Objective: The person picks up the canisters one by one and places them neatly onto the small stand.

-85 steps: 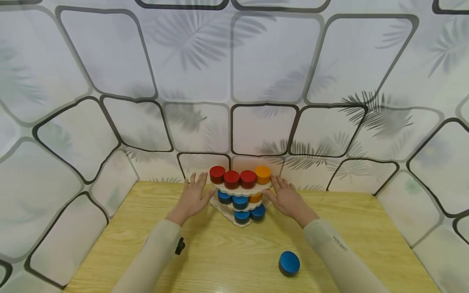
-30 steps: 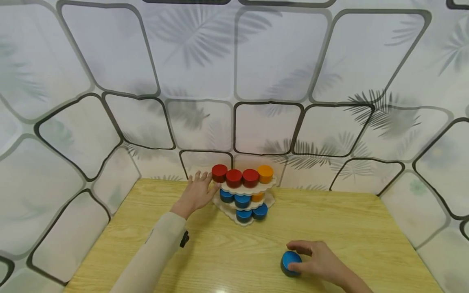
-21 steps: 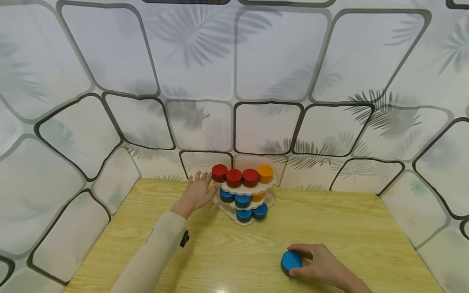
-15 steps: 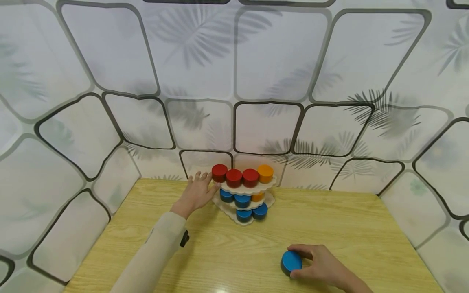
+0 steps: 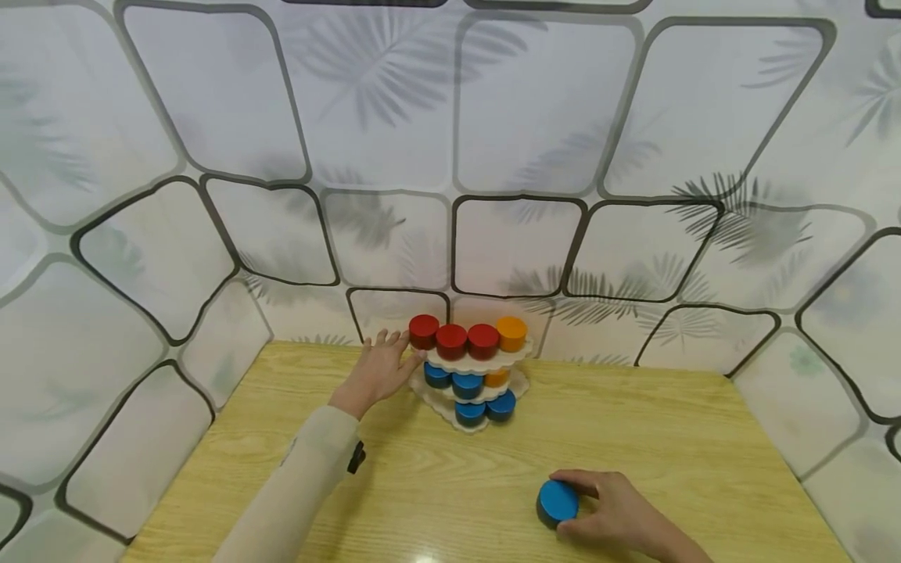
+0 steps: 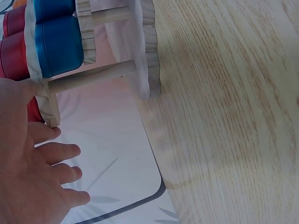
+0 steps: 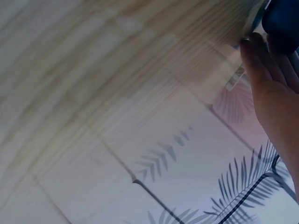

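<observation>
My right hand (image 5: 615, 512) pinches a blue round tin (image 5: 557, 502) between thumb and fingers, low over the near right of the table. The same tin (image 7: 282, 23) is dark at the right wrist view's corner. My left hand (image 5: 380, 374) touches the left edge of a pale three-tier wooden stand (image 5: 479, 363) with scalloped rims. In the left wrist view, its thumb (image 6: 21, 91) lies at the top tier's rim, other fingers extended beside it. Red tins (image 5: 451, 342) and an orange tin (image 5: 511, 335) stand on top; blue tins (image 5: 468, 384) fill the lower tiers, with another orange one.
The stand is at the back of a light wood-grain table (image 5: 436, 485), close to a patterned back wall (image 5: 394, 242). Similar side walls (image 5: 134, 438) flank the table. Wooden posts (image 6: 93, 77) join the stand's tiers.
My right hand has left the stand's right side, come down to the near blue tin and taken hold of it. In the last half second the tin barely shifts. My left hand stays at the stand.
</observation>
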The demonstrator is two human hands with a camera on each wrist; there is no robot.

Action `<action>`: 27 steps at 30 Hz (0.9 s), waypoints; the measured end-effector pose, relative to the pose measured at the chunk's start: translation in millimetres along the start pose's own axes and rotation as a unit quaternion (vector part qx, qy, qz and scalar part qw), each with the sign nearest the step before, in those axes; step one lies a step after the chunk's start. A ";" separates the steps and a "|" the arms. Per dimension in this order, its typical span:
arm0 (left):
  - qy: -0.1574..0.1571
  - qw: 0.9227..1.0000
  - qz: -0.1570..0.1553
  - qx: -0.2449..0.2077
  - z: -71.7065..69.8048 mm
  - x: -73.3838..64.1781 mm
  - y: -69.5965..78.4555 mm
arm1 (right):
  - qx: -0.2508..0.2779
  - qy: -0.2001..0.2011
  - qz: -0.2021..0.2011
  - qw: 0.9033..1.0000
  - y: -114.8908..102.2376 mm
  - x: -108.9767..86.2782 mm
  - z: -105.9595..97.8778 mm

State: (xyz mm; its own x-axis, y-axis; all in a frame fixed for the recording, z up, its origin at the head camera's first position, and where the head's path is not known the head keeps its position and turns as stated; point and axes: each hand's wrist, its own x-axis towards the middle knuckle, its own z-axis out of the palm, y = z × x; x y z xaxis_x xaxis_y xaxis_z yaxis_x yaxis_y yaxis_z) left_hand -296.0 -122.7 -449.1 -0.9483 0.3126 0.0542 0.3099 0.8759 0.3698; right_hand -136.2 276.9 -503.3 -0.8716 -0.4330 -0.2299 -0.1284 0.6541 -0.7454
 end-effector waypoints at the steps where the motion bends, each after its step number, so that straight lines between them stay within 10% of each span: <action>1: 0.001 1.000 0.001 0.001 0.2 0.2 0.3 | -0.002 0.003 -0.004 1.000 -1.9 0.9 1.2; 27: 0.008 1.000 -0.001 -0.002 0.0 -0.5 1.2 | 0.000 0.118 -0.074 0.990 -77.6 75.9 70.8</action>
State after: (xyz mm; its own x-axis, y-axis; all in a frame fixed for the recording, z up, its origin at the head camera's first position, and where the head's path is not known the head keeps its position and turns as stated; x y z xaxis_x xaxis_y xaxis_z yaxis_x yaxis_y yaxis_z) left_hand -295.1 -121.8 -448.7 -0.9496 0.3060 0.0678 0.3085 0.8747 0.3739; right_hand -158.9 149.3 -507.2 -0.9296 -0.3670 0.0340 -0.2626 0.5947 -0.7598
